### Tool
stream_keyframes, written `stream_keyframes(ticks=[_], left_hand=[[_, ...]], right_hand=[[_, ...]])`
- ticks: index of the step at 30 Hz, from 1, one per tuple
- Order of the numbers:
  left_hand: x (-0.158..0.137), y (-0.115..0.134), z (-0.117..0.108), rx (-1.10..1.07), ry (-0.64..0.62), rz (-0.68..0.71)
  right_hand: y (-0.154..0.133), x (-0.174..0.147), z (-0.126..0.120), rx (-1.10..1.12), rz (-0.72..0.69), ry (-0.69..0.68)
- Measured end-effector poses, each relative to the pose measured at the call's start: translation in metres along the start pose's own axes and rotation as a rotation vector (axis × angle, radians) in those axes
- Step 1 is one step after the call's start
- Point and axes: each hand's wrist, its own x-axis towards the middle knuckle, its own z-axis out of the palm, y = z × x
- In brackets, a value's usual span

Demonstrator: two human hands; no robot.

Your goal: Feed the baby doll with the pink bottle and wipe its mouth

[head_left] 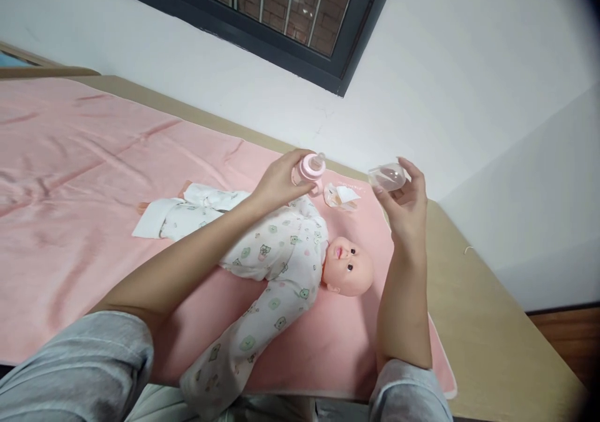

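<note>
Item 1: small pink plastic baby bottle with a clear teat (311,167). The left hand (280,183) is grasping it around the body, fingers wrapping the far side and thumb closing on the near side, holding it upright above the far edge of the pink cloth, just beyond the doll's chest. Judged light and rigid, with a smooth and possibly slippery wall; the teat is soft and looks better left untouched, so the body or the collar seems the sound place to grip.

Item 2: clear domed plastic cap (387,176). The right hand (407,206) is pinching it at the fingertips, holding it raised beside the bottle and apart from it. Judged very light, thin and easily dropped; the rim seems the best hold.

Item 3: baby doll with a bare plastic head, wearing a white sleepsuit printed with small green bears (281,253). It is lying on its back between the two forearms, head towards the right.

Item 4: pink soft cloth (70,178) covering a tan wooden tabletop (482,309).

Item 5: small crumpled white packet or wipe (342,197), lying on the cloth beyond the doll's head.

Item 6: dark-framed window (262,9) in a white wall.

Markings: no brand, label or legible writing is showing on any item.
</note>
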Motion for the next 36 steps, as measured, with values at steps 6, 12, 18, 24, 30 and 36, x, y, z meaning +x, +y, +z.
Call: stream_keyframes(ticks=[6, 12, 18, 24, 30, 36], left_hand=[[-0.015, 0.017, 0.019, 0.032, -0.105, 0.02], [-0.02, 0.034, 0.02, 0.097, -0.098, 0.074], [-0.023, 0.046, 0.017, 0.045, -0.105, 0.072], [-0.023, 0.043, 0.016, -0.011, -0.127, 0.108], [-0.025, 0.046, 0.018, -0.003, -0.117, 0.209], [-0.026, 0.068, -0.011, 0.124, -0.24, 0.173]], right_hand=[[-0.032, -0.021, 0.032, -0.039, -0.135, -0.098], [-0.033, -0.026, 0.046, -0.08, -0.201, -0.067], [-0.045, -0.033, 0.05, -0.147, -0.184, -0.134], [-0.045, -0.036, 0.055, -0.098, -0.118, -0.188], [-0.05, -0.038, 0.051, -0.089, -0.153, -0.106], [-0.024, -0.017, 0.014, -0.227, -0.094, 0.08]])
